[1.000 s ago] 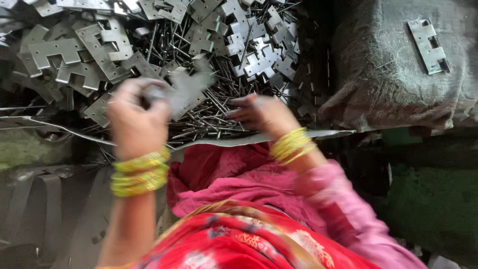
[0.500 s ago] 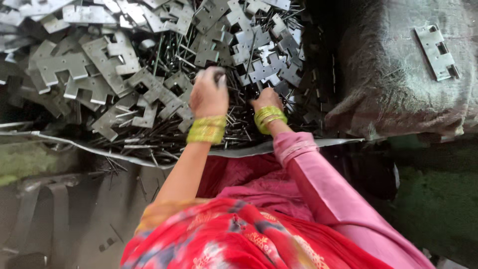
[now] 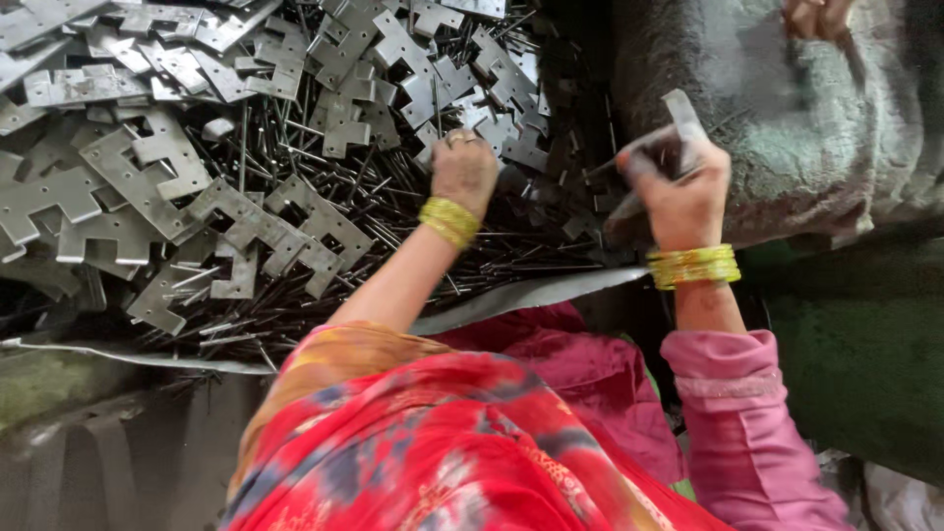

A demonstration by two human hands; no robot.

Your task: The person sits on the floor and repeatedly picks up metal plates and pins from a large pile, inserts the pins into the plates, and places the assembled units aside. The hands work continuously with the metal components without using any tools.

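Over the heap of hinge plates (image 3: 147, 187), the left hand (image 3: 464, 169) now rests closed down among thin metal pins (image 3: 295, 147); right of the heap, the right hand (image 3: 678, 187) has lifted away, pinching one hinge plate (image 3: 680, 110) above the grey sack (image 3: 787, 118).

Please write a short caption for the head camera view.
Left hand reaches into piled hinge plates and pins; right hand lifts one plate.

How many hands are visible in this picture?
3. The left hand reaches into the metal plates; the right hand holds a metal piece; another person's hand shows at the top edge.
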